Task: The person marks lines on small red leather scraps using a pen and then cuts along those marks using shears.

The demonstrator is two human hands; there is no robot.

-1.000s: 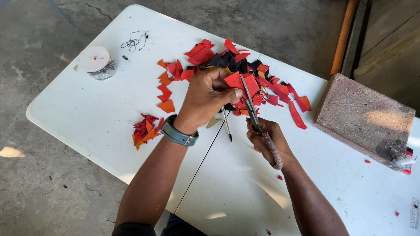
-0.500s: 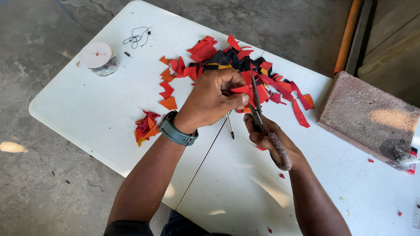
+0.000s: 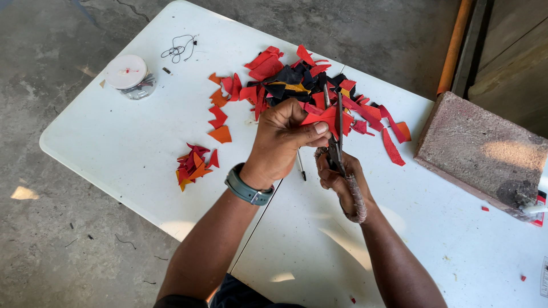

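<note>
My left hand point(image 3: 284, 140), with a grey watch on the wrist, pinches a red scrap point(image 3: 324, 117) between thumb and fingers. My right hand point(image 3: 337, 177) grips a pair of dark scissors point(image 3: 335, 130) whose blades stand upright and meet the scrap's right edge. Both hands hover over a white table point(image 3: 131, 142), just in front of a heap of red, orange and black scraps point(image 3: 308, 85).
A small pile of cut red and orange pieces point(image 3: 193, 164) lies to the left. A round clear tub with a white lid point(image 3: 128, 75) and a tangle of black thread point(image 3: 178, 47) sit at the far left. A big brick block point(image 3: 476, 154) rests on the right. A pen point(image 3: 301, 164) lies under my hands.
The scissors have swung from a slant to nearly upright against the red scrap. My hands have shifted slightly; the scrap stays pinched in my left hand.
</note>
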